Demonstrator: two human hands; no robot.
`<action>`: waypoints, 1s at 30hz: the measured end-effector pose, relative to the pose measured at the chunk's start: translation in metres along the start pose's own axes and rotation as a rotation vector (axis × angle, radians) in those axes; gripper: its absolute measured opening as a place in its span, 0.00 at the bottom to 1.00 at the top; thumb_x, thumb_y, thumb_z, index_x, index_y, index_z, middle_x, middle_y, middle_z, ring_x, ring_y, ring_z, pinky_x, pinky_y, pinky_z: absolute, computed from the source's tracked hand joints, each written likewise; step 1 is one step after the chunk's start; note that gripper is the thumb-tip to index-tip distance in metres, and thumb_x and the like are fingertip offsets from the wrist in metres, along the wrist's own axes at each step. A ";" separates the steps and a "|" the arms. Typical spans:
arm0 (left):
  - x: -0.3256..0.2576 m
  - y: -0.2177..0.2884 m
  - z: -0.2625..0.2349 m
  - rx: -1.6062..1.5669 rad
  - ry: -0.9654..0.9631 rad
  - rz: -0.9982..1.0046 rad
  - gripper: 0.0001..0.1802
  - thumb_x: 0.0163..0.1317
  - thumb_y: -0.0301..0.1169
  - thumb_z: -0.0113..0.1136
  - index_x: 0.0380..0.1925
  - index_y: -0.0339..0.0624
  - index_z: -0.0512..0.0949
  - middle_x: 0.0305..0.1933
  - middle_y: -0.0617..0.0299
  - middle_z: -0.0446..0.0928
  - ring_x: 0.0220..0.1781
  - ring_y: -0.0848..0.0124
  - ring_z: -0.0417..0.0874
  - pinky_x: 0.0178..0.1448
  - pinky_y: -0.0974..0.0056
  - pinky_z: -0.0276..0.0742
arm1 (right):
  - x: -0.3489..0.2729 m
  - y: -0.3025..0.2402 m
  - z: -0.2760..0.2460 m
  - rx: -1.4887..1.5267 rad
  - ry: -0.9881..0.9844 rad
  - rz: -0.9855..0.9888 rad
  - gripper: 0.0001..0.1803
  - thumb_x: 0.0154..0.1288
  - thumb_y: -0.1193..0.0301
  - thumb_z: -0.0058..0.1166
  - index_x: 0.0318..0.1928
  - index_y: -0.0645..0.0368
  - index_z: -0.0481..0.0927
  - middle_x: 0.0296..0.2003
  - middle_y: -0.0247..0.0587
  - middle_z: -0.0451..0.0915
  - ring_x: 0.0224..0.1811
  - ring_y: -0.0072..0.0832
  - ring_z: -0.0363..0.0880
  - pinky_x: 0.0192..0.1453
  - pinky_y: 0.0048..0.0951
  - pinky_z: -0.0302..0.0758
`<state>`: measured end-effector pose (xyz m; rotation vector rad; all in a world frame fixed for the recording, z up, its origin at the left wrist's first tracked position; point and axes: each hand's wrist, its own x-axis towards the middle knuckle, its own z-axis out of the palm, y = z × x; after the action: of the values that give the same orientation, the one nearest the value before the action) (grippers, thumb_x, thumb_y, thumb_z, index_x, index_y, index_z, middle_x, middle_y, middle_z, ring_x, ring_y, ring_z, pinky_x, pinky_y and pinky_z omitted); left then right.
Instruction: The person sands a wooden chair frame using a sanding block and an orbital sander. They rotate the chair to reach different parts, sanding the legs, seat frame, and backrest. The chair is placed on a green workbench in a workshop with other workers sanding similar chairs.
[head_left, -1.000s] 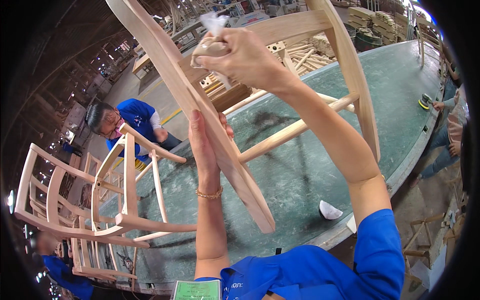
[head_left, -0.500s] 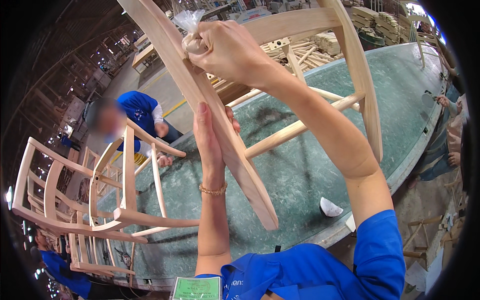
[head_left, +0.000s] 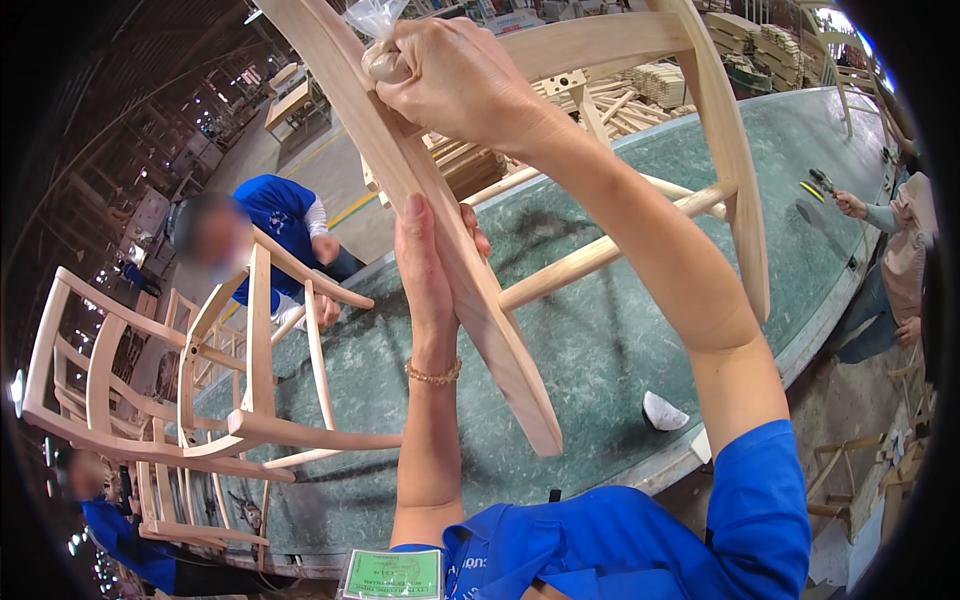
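wooden chair frame (head_left: 600,255): the left hand (head_left: 427,275) wraps its left post (head_left: 512,360), fingers curled; farther away, the right hand (head_left: 458,85) pinches a clear plastic bag (head_left: 376,16).

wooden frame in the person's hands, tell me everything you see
The wooden frame looks pale and unpainted, with grain. Its two broad, curved side posts are joined by a round rung and, higher up, a wide rail. It tilts above the green table; whether it rests there is unclear. The left hand grips the left post; the right hand holds a pale lump in clear plastic at that post, perhaps touching it. The top runs out of view.
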<state>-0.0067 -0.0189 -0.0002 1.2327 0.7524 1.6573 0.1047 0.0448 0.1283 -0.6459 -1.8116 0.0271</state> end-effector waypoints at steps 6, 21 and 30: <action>0.006 -0.002 -0.002 -0.075 -0.027 0.033 0.25 0.70 0.54 0.45 0.41 0.40 0.67 0.29 0.58 0.75 0.23 0.74 0.79 0.24 0.72 0.75 | -0.011 0.002 0.003 -0.044 0.007 -0.045 0.12 0.56 0.67 0.56 0.34 0.65 0.82 0.24 0.52 0.80 0.27 0.39 0.82 0.34 0.33 0.75; 0.014 0.003 -0.002 -0.044 -0.007 0.016 0.27 0.68 0.56 0.47 0.42 0.41 0.68 0.28 0.58 0.73 0.22 0.72 0.77 0.26 0.70 0.75 | -0.031 -0.004 -0.029 -0.231 -0.660 0.060 0.41 0.53 0.71 0.54 0.70 0.52 0.58 0.25 0.47 0.81 0.31 0.42 0.82 0.35 0.40 0.78; 0.022 -0.003 -0.012 -0.112 -0.007 -0.016 0.28 0.66 0.58 0.49 0.44 0.42 0.72 0.30 0.60 0.77 0.25 0.71 0.79 0.28 0.69 0.76 | -0.030 -0.014 -0.038 -0.259 -0.580 0.048 0.37 0.53 0.67 0.60 0.65 0.53 0.64 0.26 0.51 0.81 0.32 0.49 0.82 0.40 0.44 0.77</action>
<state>-0.0192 0.0028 0.0015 1.1511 0.6542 1.6585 0.1382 0.0082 0.1197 -0.9335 -2.3811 0.0123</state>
